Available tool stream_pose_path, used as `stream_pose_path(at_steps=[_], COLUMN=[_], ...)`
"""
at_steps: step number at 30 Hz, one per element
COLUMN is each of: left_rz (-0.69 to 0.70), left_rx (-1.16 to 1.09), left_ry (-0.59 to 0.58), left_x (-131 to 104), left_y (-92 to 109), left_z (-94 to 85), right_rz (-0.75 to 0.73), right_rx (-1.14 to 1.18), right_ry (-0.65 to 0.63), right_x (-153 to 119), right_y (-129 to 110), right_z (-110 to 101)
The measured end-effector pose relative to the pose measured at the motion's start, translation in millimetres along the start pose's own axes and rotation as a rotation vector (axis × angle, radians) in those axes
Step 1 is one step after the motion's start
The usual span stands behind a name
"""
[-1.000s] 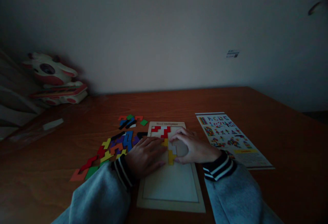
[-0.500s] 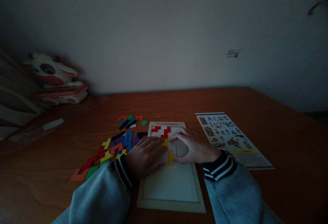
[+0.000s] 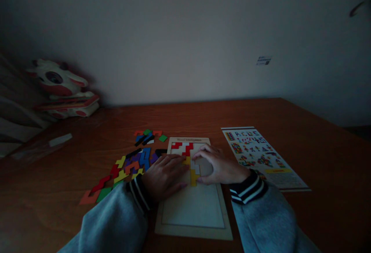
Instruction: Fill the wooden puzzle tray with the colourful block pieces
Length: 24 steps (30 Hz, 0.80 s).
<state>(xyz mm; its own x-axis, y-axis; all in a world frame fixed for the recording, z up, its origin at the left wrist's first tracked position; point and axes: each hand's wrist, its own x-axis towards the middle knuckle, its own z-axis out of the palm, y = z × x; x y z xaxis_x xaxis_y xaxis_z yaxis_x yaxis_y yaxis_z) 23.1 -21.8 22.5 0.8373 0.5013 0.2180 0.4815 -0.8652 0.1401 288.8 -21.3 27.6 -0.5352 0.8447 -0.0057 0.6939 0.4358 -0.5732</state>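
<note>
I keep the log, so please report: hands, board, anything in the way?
Left hand over board; right hand curved beside lower yellow piece. Board partly filled. Hands cover part.

White-and-red animal toy (image 3: 62, 87), far left of worktop (image 3: 188, 118); pale strip (image 3: 60, 140) nearer. Printed label (image 3: 263, 60) on wall (image 3: 174, 44).
</note>
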Motion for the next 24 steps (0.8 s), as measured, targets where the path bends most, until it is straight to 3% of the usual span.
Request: stream_pose_path(at_steps=[14, 24], left_rz=[-0.007, 0.002], left_rx=[-0.005, -0.012], left_ry=[0.009, 0.028], left_x=[-1, -1], left_y=[-1, -2], left_z=[1.3, 2.4], right_rz=[-0.013, -0.009], right_rx=[-0.012, -0.006], right_ry=[0.027, 0.322], right_x=[1, 13], right_y=[0, -1], right_z=[1, 18])
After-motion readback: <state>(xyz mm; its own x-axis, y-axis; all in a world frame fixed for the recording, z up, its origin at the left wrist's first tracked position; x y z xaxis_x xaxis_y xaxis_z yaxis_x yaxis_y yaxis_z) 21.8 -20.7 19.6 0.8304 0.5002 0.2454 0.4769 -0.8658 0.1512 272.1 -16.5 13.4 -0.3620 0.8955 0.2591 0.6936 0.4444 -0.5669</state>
